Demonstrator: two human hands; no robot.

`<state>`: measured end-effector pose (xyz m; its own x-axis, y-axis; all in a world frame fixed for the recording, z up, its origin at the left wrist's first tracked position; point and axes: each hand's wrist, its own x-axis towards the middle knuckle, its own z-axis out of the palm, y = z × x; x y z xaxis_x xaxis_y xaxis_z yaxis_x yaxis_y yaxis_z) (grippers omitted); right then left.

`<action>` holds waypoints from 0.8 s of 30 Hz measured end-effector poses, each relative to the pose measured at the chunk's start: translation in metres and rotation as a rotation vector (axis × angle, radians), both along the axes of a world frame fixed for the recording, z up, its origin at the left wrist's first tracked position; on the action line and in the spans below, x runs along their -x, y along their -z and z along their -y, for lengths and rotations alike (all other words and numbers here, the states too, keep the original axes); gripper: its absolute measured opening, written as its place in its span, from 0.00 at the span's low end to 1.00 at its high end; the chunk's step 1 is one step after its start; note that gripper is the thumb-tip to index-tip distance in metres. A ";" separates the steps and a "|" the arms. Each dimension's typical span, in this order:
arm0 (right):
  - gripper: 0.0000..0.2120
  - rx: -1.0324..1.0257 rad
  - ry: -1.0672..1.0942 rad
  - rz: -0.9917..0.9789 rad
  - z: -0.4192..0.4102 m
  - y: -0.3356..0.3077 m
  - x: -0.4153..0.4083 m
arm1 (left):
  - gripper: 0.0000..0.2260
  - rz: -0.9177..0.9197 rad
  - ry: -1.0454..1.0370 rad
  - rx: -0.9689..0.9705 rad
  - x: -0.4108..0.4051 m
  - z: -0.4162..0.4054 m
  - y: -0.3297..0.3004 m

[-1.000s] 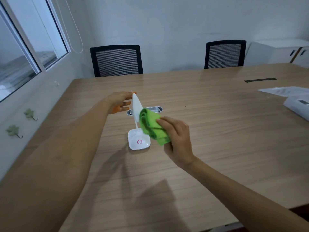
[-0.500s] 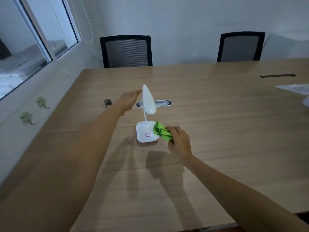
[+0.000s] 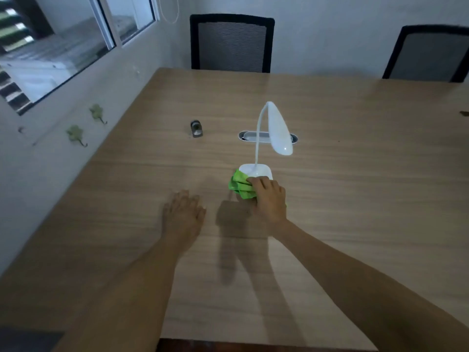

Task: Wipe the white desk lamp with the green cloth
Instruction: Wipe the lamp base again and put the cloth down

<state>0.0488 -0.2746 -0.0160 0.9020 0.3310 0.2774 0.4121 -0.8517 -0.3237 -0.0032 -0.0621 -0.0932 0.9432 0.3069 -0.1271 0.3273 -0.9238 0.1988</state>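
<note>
Wooden table (image 3: 355,199) carried everything, grain running left to right. White lamp (image 3: 276,128) stood on it near middle, base down. Green cloth (image 3: 239,184) bunched against base's near left corner, right hand (image 3: 270,199) gripping it. Left hand (image 3: 183,212) lay flat on tabletop, apart from cloth. Small grey object (image 3: 196,128) sat farther left. Oval cable slot (image 3: 266,137) was set into surface behind lamp.

Lamp (image 3: 256,171) on table (image 3: 355,199); cloth (image 3: 240,184) against base, near-left.
</note>
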 end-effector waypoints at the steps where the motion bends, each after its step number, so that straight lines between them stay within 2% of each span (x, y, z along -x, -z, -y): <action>1: 0.20 0.013 -0.005 0.032 -0.008 0.002 -0.004 | 0.25 0.006 0.004 -0.005 0.006 0.001 0.003; 4: 0.16 -0.001 -0.047 0.114 -0.036 0.001 -0.010 | 0.27 0.018 -0.001 -0.008 0.009 0.000 0.015; 9: 0.23 -0.004 -0.133 0.144 -0.084 0.005 -0.036 | 0.29 0.071 -0.007 -0.028 0.009 0.002 0.019; 16: 0.26 0.090 -0.189 0.042 -0.122 0.024 -0.080 | 0.25 0.228 -0.016 -0.087 0.007 0.003 0.025; 21: 0.22 0.115 -0.199 -0.061 -0.125 0.040 -0.095 | 0.26 0.209 -0.033 -0.046 0.006 0.001 0.026; 24: 0.23 0.135 -0.236 -0.135 -0.125 0.047 -0.095 | 0.26 0.203 -0.035 -0.050 0.006 0.002 0.026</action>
